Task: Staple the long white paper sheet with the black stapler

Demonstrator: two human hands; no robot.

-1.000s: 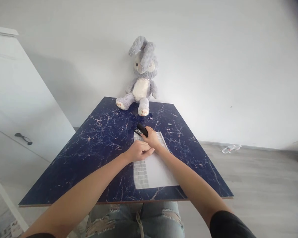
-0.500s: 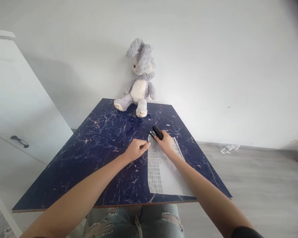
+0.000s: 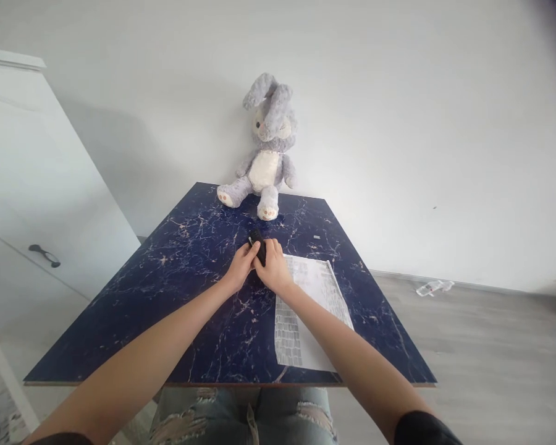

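Between my two hands is a black stapler (image 3: 261,252), just left of the paper's top corner. My right hand (image 3: 274,266) is wrapped around it from the right. My left hand (image 3: 241,266) closes on its left side, thumb and fingers at the stapler; their exact grip is partly hidden. A stack of printed paper (image 3: 312,321) lies on the table to the right, partly under my right forearm. Its left part bears a pattern of grey blocks.
A grey plush rabbit (image 3: 267,167) sits at the far edge of the dark blue marbled table (image 3: 167,296), against the wall. A small strip of staples or similar piece (image 3: 316,237) lies behind the paper. At left stands a white cabinet (image 3: 37,185); clear plastic (image 3: 434,287) lies on the floor.
My right hand has moved the stapler left, off the paper's corner. My left hand has come up to it and now touches it. The view has shifted slightly.
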